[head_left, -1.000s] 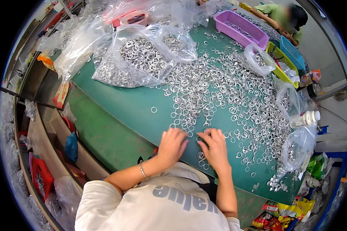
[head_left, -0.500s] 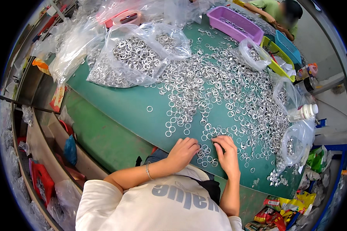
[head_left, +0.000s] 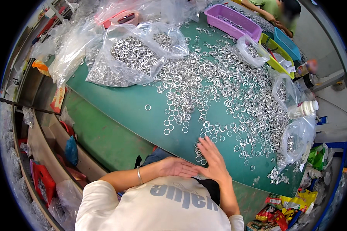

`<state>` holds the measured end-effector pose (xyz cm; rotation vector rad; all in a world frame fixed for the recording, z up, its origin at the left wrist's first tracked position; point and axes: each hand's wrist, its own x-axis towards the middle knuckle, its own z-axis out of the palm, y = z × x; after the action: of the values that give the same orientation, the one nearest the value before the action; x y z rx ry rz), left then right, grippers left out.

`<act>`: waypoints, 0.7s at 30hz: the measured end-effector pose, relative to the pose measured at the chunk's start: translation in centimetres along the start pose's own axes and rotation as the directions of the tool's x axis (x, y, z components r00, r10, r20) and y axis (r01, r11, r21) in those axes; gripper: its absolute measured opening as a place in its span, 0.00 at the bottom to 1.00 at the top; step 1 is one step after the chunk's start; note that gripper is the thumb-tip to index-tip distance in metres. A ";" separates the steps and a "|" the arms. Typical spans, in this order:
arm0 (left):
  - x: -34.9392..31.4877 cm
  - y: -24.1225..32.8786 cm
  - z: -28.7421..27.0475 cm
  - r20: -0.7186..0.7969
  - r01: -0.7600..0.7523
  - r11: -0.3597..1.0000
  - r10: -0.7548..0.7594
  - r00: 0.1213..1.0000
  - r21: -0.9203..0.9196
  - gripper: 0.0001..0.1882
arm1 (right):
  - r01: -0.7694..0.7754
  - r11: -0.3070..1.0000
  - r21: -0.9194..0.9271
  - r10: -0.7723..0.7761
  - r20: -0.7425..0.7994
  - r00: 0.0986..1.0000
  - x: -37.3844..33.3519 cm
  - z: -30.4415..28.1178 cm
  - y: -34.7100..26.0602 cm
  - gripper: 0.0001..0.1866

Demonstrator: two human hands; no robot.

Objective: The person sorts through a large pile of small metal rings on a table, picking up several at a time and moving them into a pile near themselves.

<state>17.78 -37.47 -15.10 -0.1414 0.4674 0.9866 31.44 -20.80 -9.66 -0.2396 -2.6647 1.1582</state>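
My left hand (head_left: pixel 176 168) is held low at the table's near edge, palm turned up and fingers stretched toward the right. Close beside it, my right hand (head_left: pixel 216 162) lies with fingers extended and thumb apart, its fingertips over the green table (head_left: pixel 115 106). A small group of silver metal rings (head_left: pixel 199 157) sits on the tabletop just left of my right fingers. No ring shows in my left palm. Beyond both hands, a wide heap of the same rings (head_left: pixel 254 96) spreads across the table. One single ring (head_left: pixel 148 107) lies apart, farther left.
A see-through bag full of rings (head_left: pixel 119 75) rests at the back left. Purple (head_left: pixel 235 24), yellow-green (head_left: pixel 275 57) and blue (head_left: pixel 287 43) baskets stand far right, near another person (head_left: pixel 275 11). A white bottle (head_left: pixel 306 109) lies by plastic bags at the right edge.
My left hand has drawn back from the rings to the table's edge and turned palm up. The right hand has moved left and nearer, its curled fingers now straightened; fewer rings lie between the hands.
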 end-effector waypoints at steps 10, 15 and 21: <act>2.4 -1.3 -2.0 0.008 -0.045 0.936 0.051 0.999 -0.349 0.25 | 0.141 0.988 0.055 -0.147 0.113 0.983 -1.3 3.8 -1.9 0.18; 5.2 -3.0 -7.1 0.209 0.087 0.827 0.038 0.977 -0.555 0.18 | 0.020 0.897 0.442 -0.098 0.155 0.983 -1.2 4.4 -2.3 0.16; 1.6 -1.2 -4.4 0.001 0.027 0.999 -0.027 1.000 -0.027 0.17 | 0.055 0.997 -0.053 -0.065 -0.196 0.979 9.7 1.3 -1.9 0.23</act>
<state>18.16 -38.27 -19.82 -0.1712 0.4509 0.9667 21.71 -20.67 -7.80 -0.2657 -2.5097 0.9983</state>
